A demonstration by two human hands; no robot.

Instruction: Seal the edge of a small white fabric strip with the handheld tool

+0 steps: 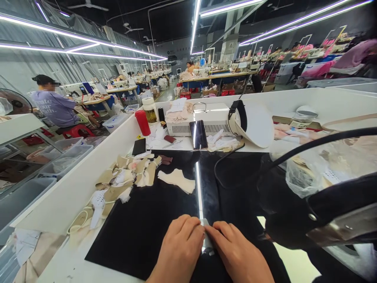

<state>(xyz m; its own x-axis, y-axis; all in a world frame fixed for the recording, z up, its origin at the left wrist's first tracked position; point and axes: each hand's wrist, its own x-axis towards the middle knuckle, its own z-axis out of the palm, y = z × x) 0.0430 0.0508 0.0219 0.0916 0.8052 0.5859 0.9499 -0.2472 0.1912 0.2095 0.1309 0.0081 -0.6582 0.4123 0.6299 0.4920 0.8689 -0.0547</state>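
Note:
My left hand (185, 241) lies over the black work surface (141, 224), its fingers curled and pressed together. Close beside it is my right hand (232, 247), fingers bent inward from the other side. Between the fingertips sits a small grey, shiny piece (205, 234), mostly covered by the hands; its exact kind cannot be made out. Ahead of the hands lies a cream fabric cutout (177, 180), flat on the black surface. To its left is a loose pile of beige and white fabric pieces (120, 179).
At right a black machine arm (347, 212) and cable (312, 143) reach over the table. Along the back stand a vented white box (200, 125), phone (198, 135), white visor (257, 124), red cup (143, 122) and plastic bags (306, 177). A seated person (54, 102) is at left.

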